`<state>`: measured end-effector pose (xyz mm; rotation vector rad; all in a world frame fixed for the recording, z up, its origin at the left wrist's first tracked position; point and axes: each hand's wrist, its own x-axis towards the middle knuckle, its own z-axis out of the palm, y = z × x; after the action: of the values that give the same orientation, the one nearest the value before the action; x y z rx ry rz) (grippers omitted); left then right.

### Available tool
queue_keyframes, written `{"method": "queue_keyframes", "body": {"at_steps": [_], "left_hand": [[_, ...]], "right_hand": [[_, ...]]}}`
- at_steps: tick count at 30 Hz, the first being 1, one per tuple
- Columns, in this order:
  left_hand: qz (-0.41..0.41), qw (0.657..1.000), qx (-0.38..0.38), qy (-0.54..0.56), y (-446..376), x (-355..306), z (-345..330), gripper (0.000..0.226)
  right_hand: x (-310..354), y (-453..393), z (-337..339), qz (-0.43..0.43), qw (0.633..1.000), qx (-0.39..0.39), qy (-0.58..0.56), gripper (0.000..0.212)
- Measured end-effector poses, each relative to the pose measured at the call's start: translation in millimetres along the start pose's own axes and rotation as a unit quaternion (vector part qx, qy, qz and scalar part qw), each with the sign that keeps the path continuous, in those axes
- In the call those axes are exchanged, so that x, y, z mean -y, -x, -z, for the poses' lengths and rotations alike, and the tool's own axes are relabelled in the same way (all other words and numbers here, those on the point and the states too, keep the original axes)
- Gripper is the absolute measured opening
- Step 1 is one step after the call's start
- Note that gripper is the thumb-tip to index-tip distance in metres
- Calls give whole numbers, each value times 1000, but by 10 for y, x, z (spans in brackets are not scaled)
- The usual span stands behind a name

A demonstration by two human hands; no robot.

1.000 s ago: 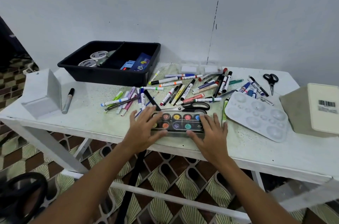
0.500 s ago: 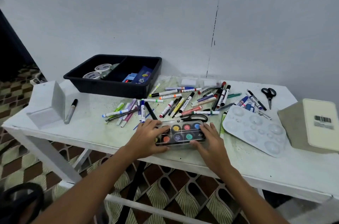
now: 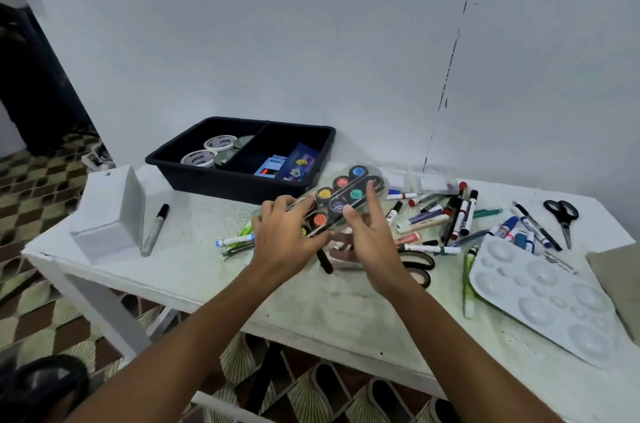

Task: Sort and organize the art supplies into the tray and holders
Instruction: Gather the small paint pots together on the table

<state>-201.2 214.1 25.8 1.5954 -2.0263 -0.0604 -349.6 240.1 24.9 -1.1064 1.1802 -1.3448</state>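
At the left end of the white counter (image 3: 180, 270) stands a white box holder (image 3: 110, 222), with a grey marker (image 3: 154, 230) lying just beside it. Behind, against the wall, sits the black two-compartment tray (image 3: 239, 182): its left compartment holds rolls of white tape (image 3: 211, 151), its right one blue packets (image 3: 292, 163). Near the middle, the left hand (image 3: 282, 237) has its grip curled round the near-left end of a clear-cased watercolor paint set (image 3: 341, 203), which is lifted off the counter and tilted, its far end over the gap between the tray and the scattered markers (image 3: 450, 215). The right hand (image 3: 372, 242) supports the set from the right, thumb at its edge and forefinger stretched along the lid; the other fingers are loosely spread. Black-handled scissors (image 3: 417, 263) lie partly hidden under the right wrist. Further right lies a white plastic mixing palette (image 3: 543, 298), and beyond the markers a second pair of scissors (image 3: 562, 215) rests near the counter's far right corner.
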Motion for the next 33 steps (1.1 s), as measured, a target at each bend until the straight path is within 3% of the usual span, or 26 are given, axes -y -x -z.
{"method": "queue_keyframes", "body": {"at_steps": [4,8,16,18,25,33], "left_hand": [[13,999,26,33,-479,310,182,75],[-17,993,71,92,-932,714,319,75],[-82,981,111,139,-1938,1594,366,95],[-106,977,140,122,-2173,1783,365,100],[-183,965,181,46,-2681,2214,205,77],[-267,918,275,-104,-2845,2305,-112,85]], "right_hand": [[134,-603,-390,-15,998,-32,-49,64],[269,-1238,-702,-8,998,-51,-24,85],[469,-2429,-1149,-57,998,-14,38,92],[474,-2677,-1229,-69,996,-16,52,94],[231,-3087,-1398,-99,982,-13,158,100],[-86,-3235,-1545,-127,959,-1,253,97]]}}
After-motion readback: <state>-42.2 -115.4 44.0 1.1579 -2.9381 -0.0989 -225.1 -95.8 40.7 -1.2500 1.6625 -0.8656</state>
